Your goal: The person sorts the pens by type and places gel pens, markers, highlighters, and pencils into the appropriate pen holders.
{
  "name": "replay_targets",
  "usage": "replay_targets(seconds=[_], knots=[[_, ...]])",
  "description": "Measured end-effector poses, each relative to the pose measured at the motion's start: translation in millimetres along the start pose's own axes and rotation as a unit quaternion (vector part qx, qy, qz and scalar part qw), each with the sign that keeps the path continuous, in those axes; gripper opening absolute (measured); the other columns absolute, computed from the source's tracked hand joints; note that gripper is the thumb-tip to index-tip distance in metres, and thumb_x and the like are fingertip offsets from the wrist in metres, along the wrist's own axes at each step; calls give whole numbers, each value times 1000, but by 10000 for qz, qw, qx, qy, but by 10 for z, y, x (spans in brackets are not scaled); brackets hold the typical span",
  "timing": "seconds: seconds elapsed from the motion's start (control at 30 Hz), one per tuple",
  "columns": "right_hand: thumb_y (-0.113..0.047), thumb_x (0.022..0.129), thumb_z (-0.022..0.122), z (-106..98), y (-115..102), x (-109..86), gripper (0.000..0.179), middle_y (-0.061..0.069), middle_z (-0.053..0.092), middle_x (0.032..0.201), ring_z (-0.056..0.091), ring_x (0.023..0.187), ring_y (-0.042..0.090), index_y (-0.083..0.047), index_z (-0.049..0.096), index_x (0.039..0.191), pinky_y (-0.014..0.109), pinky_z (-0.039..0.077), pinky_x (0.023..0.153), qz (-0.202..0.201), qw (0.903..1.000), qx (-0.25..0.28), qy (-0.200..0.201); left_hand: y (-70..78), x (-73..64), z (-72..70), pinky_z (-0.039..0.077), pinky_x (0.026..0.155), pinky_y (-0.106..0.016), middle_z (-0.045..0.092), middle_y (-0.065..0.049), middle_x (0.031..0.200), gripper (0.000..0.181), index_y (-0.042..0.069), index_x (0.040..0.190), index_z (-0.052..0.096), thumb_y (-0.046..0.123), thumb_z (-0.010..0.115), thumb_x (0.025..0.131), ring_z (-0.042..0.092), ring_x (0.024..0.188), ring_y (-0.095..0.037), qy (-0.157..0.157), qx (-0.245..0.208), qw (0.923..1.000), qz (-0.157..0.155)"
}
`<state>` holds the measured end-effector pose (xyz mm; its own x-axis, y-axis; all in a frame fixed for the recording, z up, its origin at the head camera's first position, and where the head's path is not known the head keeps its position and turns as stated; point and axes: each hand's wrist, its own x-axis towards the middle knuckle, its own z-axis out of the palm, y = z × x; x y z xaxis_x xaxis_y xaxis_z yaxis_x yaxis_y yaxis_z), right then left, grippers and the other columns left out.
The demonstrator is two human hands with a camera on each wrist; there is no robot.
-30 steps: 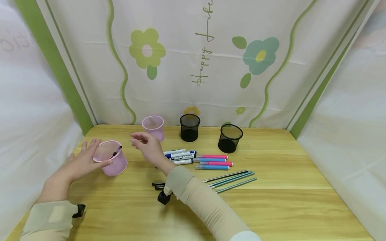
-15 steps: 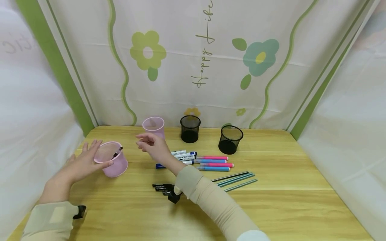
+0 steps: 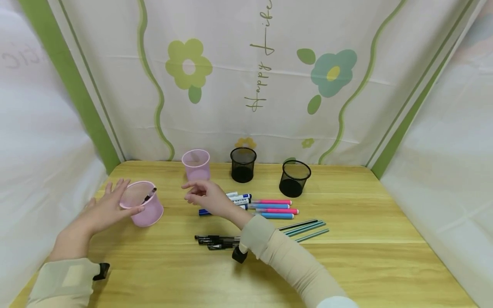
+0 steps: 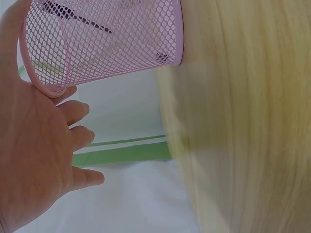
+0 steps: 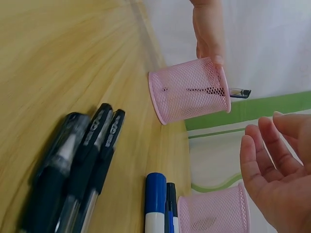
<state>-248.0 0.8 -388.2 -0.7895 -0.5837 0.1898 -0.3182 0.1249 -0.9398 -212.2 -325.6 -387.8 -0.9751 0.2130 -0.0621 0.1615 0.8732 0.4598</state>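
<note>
At the left, my left hand (image 3: 99, 211) grips the rim of a pink mesh pen holder (image 3: 149, 214), thumb on the near side and other fingers toward the far side. One black gel pen (image 3: 150, 194) leans inside it, its end above the rim; its shaft shows through the mesh in the right wrist view. My right hand (image 3: 209, 198) is in the air, right of that holder, with loosely bent fingers and nothing in them. Below its forearm lie several black gel pens (image 3: 215, 240). Whiteboard markers (image 3: 242, 201) with blue caps are partly hidden behind it.
A second pink mesh holder (image 3: 196, 167) and two black ones, one mid-back (image 3: 243, 168) and one farther right (image 3: 294, 182), stand along the back. Pink and blue felt-tip pens (image 3: 275, 207) lie mid-table, with thin pencils (image 3: 306, 230) nearer me. Fabric walls surround the table.
My right hand has drawn away from the gripped pink holder, rightward and slightly toward me, uncovering more of the black gel pens. My left hand stays in place on the holder.
</note>
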Motion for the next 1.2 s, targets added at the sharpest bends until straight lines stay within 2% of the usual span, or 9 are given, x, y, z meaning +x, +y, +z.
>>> replay_targets(seconds=[0.1, 0.2, 0.3, 0.37, 0.5, 0.6, 0.8, 0.93, 1.2], knots=[[-8, 102, 65, -37, 19, -58, 30, 5, 71, 101, 69, 94, 24, -4, 67, 131, 34, 59, 84, 44, 9999, -62, -102, 27, 0, -4, -7, 100, -86, -11, -30, 165, 108, 2, 163, -5, 61, 59, 98, -22, 147, -51, 12, 9, 10000, 10], [-8, 101, 66, -67, 54, -108, 29, 5, 71, 101, 68, 90, 15, -4, 68, 130, 28, 59, 82, 46, 9996, -141, -242, 31, -12, -8, -6, 99, -86, -11, -30, 165, 108, 1, 163, -5, 59, 59, 98, -22, 147, -52, 10, 2, 10000, 22], [-9, 101, 66, -102, 76, -156, 27, 4, 71, 102, 67, 89, 12, -4, 69, 128, 27, 58, 81, 55, 9988, -330, -365, 24, -17, -10, -6, 100, -86, -12, -30, 165, 107, 1, 163, -5, 59, 59, 98, -21, 147, -53, 2, -9, 10000, 21], [-9, 101, 66, -124, 81, -185, 26, 5, 71, 103, 68, 91, 18, -5, 69, 127, 29, 58, 81, 102, 9979, -434, -460, 18, -22, -8, -6, 100, -86, -11, -30, 165, 107, 2, 163, -5, 59, 59, 98, -20, 147, -53, 18, -21, 10000, 29], [-6, 102, 64, -162, 84, -227, 25, 16, 71, 110, 69, 97, 30, -2, 69, 126, 39, 59, 84, 193, 9963, -456, -701, -1, -30, -3, -8, 100, -85, -11, -30, 165, 107, 2, 163, -5, 58, 59, 99, -20, 147, -53, 56, -38, 10000, 50], [-4, 102, 63, -188, 86, -259, 26, 21, 70, 112, 68, 95, 26, -1, 68, 127, 43, 59, 84, 228, 9954, -444, -821, -10, -29, 3, -8, 100, -85, -11, -30, 166, 107, 2, 163, -5, 58, 59, 99, -20, 147, -53, 47, -49, 10000, 49], [-6, 102, 64, -245, 119, -318, 27, 10, 71, 106, 64, 87, 7, -5, 69, 128, 26, 55, 78, 276, 9931, -755, -850, 11, -12, 14, -7, 100, -85, -10, -28, 166, 109, 4, 164, -5, 61, 60, 97, -19, 148, -52, 35, -132, 9999, 66], [-5, 102, 64, -282, 137, -367, 29, 14, 71, 109, 64, 90, 6, -5, 68, 130, 22, 54, 78, 324, 9912, -818, -993, 17, -9, 21, -8, 100, -85, -10, -28, 166, 110, 4, 164, -5, 62, 60, 96, -19, 148, -52, 31, -188, 9998, 58], [1, 101, 63, -341, 201, -427, 33, 17, 72, 111, 66, 96, 7, -2, 66, 134, 21, 53, 88, 152, 9844, -1170, -1307, 16, -16, 6, -7, 100, -85, -8, -30, 166, 110, 3, 164, -4, 61, 61, 96, -19, 148, -53, 51, -154, 9999, 37]])
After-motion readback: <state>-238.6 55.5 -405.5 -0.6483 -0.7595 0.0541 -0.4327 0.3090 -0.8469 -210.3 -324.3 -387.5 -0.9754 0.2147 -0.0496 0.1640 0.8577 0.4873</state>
